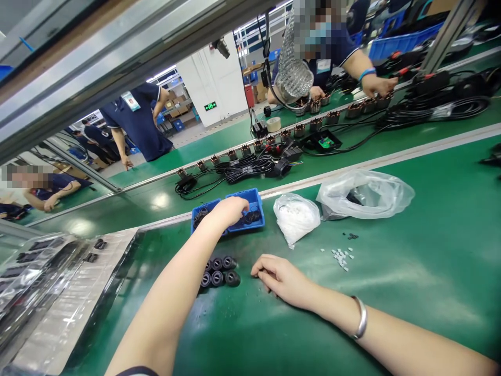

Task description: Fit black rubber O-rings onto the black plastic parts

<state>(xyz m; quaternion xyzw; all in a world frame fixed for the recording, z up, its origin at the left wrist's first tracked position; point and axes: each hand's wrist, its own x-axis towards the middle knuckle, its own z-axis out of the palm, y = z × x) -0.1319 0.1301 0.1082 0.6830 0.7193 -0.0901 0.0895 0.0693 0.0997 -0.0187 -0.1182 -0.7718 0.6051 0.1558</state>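
My left hand (226, 212) reaches over a blue plastic tray (250, 196), and its fingertips are hidden at the tray's far side. The tray is divided in two and holds black rubber rings (251, 217). My right hand (278, 277) lies on the green mat (410, 282), its fingers curled and close to a group of several black rings (217, 271) stacked in rows. Whether either hand holds a small part is hidden. A knotted white plastic bag (296, 216) sits just right of the tray.
A clear bag of dark parts (364, 194) and scattered white bits (340, 258) lie to the right. Clear trays of black parts (58, 282) sit at the left. Beyond a metal rail (336, 151), black cables and small metal parts line a second belt, where a co-worker's hand (379, 85) works.
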